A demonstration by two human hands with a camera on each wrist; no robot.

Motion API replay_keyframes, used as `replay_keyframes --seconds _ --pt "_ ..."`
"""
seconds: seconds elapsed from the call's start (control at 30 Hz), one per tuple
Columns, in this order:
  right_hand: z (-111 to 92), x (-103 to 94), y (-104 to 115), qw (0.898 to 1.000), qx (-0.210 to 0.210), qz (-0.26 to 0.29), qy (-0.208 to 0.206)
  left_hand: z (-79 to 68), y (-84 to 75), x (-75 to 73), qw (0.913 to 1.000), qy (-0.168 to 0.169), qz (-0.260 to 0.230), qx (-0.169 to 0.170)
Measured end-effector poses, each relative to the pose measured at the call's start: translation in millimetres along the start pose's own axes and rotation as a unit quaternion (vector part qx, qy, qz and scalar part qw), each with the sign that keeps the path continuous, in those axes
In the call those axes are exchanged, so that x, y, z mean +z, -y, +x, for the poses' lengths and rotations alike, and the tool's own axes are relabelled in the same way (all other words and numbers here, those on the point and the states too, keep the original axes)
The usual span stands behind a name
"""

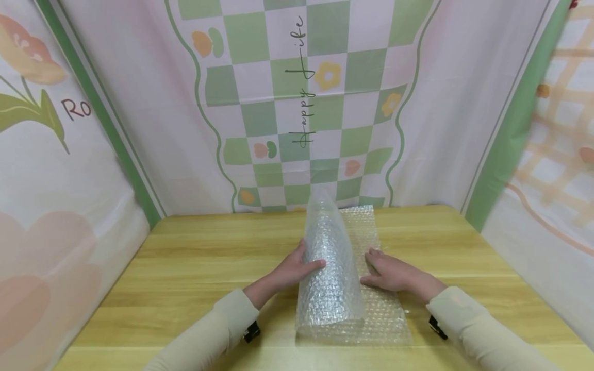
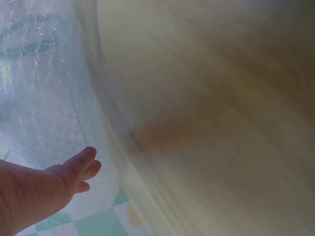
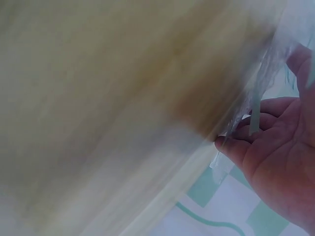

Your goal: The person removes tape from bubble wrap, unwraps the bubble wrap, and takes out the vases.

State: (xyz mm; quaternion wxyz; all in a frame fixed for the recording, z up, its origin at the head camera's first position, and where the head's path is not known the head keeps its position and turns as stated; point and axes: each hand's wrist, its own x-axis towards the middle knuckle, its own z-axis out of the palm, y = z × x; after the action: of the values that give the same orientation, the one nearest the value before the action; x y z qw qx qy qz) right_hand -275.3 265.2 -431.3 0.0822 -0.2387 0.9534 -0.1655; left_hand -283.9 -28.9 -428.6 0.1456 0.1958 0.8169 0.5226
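Down the middle of the wooden worktop (image 1: 209, 257), one length of bubble wrap (image 1: 330, 288) takes centre stage, with two bare hands at it, one to each side. The left hand (image 1: 294, 269) lies along the flank of the raised part, thumb and fingers spread wide, thumb across the front. Over to the right hand (image 1: 394, 272): fingers bent, touching the flat part's right side, and whether they pinch it I cannot tell. Count two cream sleeves (image 1: 204, 332), two small black devices (image 1: 252, 332), one by each cuff, and three printed cloth walls (image 1: 287, 119), the rear one reading "Happy Life". Now the wrap itself: clear, dimpled, glinting! Its left part bulges up in one tall rounded curve, narrowing to a pale tip at the far end, silvery down the middle, hazier at the rim. The rest spreads flat to the right, so sheer that yellow wood shows through.
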Motion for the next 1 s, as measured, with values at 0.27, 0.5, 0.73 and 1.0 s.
replay_keyframes --seconds 0.27,0.5,0.73,1.0 --pt "0 1.2 0 1.0 0.0 -0.006 0.004 -2.3 -2.4 0.5 0.9999 -0.008 0.005 -0.011" --pt "-1 1.9 2 1.0 -0.003 0.001 0.005 -1.0 -2.8 1.4 1.0 -0.008 -0.001 -0.004" --pt "0 3.7 1 1.0 0.0 -0.001 0.003 -0.4 -5.2 2.7 0.9999 -0.009 -0.007 -0.01" --pt "-1 2.0 2 1.0 0.002 -0.005 0.002 -2.3 -14.2 7.0 0.9994 -0.028 -0.009 -0.016"
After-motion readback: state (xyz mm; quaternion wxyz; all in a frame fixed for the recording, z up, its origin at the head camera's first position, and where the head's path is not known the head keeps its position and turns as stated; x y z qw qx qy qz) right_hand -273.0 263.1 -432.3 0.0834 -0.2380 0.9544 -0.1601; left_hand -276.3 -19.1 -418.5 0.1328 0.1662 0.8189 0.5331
